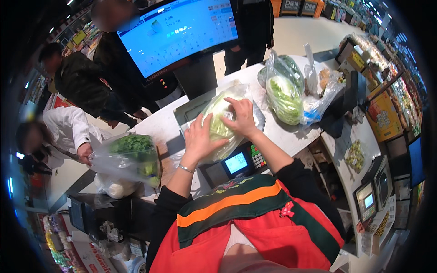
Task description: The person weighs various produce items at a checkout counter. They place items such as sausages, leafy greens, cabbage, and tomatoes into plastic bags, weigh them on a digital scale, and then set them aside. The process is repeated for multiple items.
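Note:
A napa cabbage (pixel 218 128) in a clear plastic bag lies on the metal plate of a weighing scale (pixel 260 119) in front of me. My left hand (pixel 199 138) is spread over its near left side, fingers and thumb against the bag. From the right, my right hand (pixel 243 114) cups the cabbage with its fingers bent. A small white label (pixel 228 116) shows on the bag by the right thumb. Just below are the scale's lit display (pixel 236 164) and keypad (pixel 258 157).
A large monitor (pixel 181 34) stands behind the scale. Bagged cabbage (pixel 285 99) and other bagged produce (pixel 322 92) lie at right. At left, a person's hand (pixel 84 153) holds a bag of leafy greens (pixel 135 155). Bagged grapes (pixel 355 155) rest on the right counter (pixel 370 170).

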Available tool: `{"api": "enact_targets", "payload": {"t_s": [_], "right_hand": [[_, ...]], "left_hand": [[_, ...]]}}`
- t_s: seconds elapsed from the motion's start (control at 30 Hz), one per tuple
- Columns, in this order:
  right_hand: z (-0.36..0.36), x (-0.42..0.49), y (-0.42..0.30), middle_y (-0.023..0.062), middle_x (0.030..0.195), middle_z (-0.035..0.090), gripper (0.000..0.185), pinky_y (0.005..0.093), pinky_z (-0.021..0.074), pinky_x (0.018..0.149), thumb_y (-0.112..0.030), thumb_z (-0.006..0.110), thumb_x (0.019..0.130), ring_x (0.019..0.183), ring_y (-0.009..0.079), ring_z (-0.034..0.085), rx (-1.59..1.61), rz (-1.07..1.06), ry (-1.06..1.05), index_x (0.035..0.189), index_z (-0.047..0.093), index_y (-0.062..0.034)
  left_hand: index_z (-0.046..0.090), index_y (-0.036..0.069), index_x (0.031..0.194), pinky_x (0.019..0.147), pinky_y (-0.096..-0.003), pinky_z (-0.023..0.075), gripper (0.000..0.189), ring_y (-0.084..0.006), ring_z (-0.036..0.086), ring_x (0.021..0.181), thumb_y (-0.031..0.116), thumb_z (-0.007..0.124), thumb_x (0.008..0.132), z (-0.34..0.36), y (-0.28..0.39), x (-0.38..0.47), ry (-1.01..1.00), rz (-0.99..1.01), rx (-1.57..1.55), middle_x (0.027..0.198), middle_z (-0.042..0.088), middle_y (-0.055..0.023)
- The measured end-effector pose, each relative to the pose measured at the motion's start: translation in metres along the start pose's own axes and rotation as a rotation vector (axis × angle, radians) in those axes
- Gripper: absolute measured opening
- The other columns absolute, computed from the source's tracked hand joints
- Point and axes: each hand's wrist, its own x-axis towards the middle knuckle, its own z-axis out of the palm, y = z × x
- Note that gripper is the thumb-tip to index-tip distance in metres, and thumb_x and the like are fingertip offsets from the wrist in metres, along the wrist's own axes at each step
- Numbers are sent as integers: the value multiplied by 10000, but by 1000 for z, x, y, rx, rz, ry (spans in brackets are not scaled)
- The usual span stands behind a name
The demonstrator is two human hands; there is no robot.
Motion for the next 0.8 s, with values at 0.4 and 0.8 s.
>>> {"api": "enact_targets", "payload": {"t_s": [0.4,0.8], "right_hand": [[40,-25,74,145,1375,421,600,344,299,1063,-392,474,982,1250,230,401,965,766,289,1424,281,-35],[49,-91,31,177,1539,115,973,382,153,1144,-453,616,894,1416,282,148,1013,648,98,1498,-32,-52]], "left_hand": [[402,136,1388,987,-456,409,922,-357,432,1234,506,787,637,3,-1,-7,21,-30,-25,1396,402,-157],[177,131,1497,905,-326,397,665,-140,466,948,174,507,921,0,-86,67,-344,-157,-934,997,466,-62]]}}
